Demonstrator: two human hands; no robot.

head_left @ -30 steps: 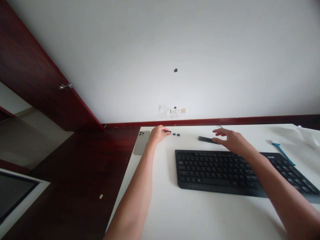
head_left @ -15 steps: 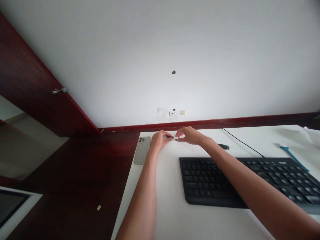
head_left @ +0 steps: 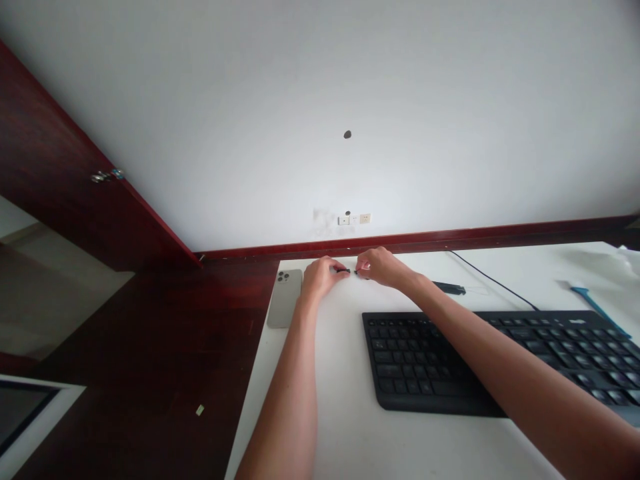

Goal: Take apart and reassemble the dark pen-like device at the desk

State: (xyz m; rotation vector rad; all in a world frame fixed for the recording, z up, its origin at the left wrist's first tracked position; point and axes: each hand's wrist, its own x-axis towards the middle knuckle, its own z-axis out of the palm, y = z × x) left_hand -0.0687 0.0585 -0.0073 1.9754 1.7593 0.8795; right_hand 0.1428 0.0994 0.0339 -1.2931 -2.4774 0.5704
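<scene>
Wall: Where the white wall (head_left: 320, 120) meets a dark red wooden rail (head_left: 425, 237), one wall socket (head_left: 355, 219) is sitting above the desk.
Desk: The white desk (head_left: 320, 433) carries a black keyboard (head_left: 440, 360), a smartphone (head_left: 285, 298) with its cameras upward, and a blue-handled tool (head_left: 597, 311).
Cable: A black cable (head_left: 495, 283) goes to a black stick-shaped object (head_left: 449, 288), which lies apart from the hands.
Hands: The left hand (head_left: 323, 277) and the right hand (head_left: 383, 267) are close together at the far desk edge, but not touching.
Left piece: The left hand pinches a small black piece (head_left: 343, 271).
Right piece: A second small black piece (head_left: 358, 272) is at the right hand; I cannot tell if it is gripped.
</scene>
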